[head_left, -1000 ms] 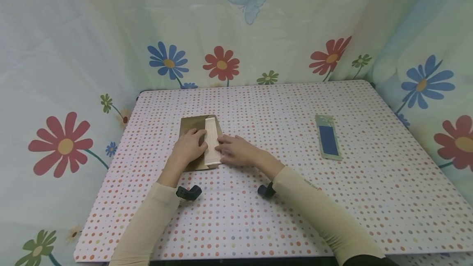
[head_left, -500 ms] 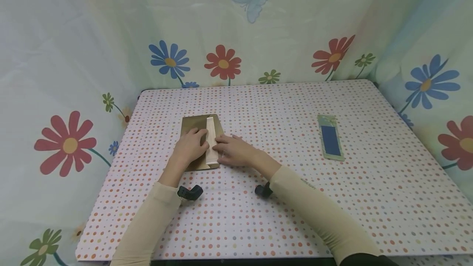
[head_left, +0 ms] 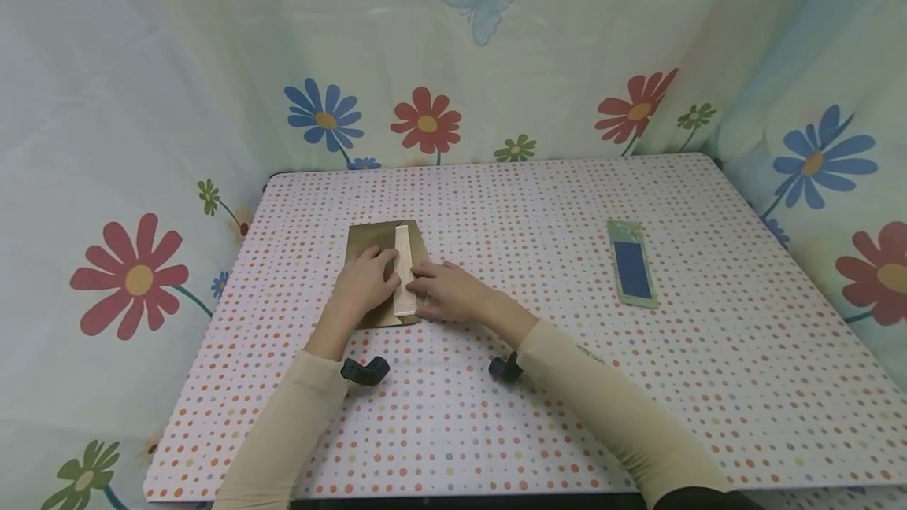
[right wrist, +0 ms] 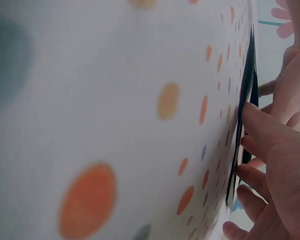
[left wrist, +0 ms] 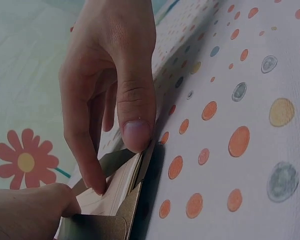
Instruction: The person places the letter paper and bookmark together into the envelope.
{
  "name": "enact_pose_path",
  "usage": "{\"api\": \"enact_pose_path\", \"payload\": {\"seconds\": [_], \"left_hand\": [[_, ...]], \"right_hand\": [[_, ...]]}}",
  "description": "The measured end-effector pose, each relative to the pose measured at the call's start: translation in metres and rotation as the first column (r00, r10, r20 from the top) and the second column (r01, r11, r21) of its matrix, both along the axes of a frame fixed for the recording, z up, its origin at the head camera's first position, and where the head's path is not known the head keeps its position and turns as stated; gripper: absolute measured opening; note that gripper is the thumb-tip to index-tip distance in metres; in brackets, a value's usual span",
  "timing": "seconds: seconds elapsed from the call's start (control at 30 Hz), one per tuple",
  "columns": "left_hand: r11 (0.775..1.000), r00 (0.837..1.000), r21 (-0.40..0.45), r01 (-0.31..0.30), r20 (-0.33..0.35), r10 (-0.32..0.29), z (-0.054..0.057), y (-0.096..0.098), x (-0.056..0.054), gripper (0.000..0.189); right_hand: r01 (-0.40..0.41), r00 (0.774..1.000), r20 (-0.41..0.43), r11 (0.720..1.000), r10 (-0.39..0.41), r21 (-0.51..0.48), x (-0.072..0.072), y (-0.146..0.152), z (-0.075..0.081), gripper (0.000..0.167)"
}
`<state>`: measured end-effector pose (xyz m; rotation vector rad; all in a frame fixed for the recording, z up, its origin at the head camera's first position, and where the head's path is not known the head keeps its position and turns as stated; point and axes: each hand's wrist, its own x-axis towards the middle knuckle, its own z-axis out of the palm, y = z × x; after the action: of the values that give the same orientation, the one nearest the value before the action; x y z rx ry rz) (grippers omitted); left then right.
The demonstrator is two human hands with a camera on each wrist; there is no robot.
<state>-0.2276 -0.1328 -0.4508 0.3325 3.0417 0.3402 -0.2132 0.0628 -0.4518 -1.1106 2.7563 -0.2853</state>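
Note:
A gold envelope [head_left: 364, 238] lies on the dotted table, left of the middle, its flap to the right. From its mouth shows a strip of a pale card [head_left: 403, 246] with a faint grain. My left hand [head_left: 360, 284] holds the envelope, thumb and index at its mouth beside the card. My right hand [head_left: 453, 293] grips the card's right edge over the flap. In the left wrist view the thumb [left wrist: 136, 135] is at the layered edges of card and envelope. In the right wrist view the right fingers [right wrist: 252, 175] touch the thin edge; their undersides are partly hidden.
A green packet [head_left: 623, 229] with a dark blue panel lies flat at the right of the dotted table [head_left: 538, 415]. Flowered curtains [head_left: 553, 38] stand behind the table and along both sides.
The visible strip of the pale card is narrower than a second ago, as the card has slid left into the envelope. My right hand has moved slightly left with it; the left stays nearly still.

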Motion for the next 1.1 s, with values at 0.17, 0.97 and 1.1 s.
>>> {"api": "enact_pose_path", "payload": {"seconds": [0.17, 0.97, 1.1], "left_hand": [[1.000, 1.000, 0.008, -0.003, 0.001, 0.003, -0.001, -0.001, -0.001, 0.049], [1.000, 1.000, 0.027, -0.007, 0.008, 0.007, 0.004, -0.002, 0.000, 0.049], [0.999, 1.000, 0.031, -0.010, 0.009, 0.010, 0.003, -0.003, 0.000, 0.049]], "right_hand": [[-0.017, 1.000, -0.017, 1.000, 0.017, -0.014, -0.002, -0.003, 0.000, 0.047], [-0.020, 1.000, -0.015, 1.000, 0.020, 0.010, -0.007, -0.014, 0.000, 0.044], [-0.023, 1.000, -0.013, 1.000, 0.023, 0.017, -0.006, -0.014, 0.002, 0.045]]}}
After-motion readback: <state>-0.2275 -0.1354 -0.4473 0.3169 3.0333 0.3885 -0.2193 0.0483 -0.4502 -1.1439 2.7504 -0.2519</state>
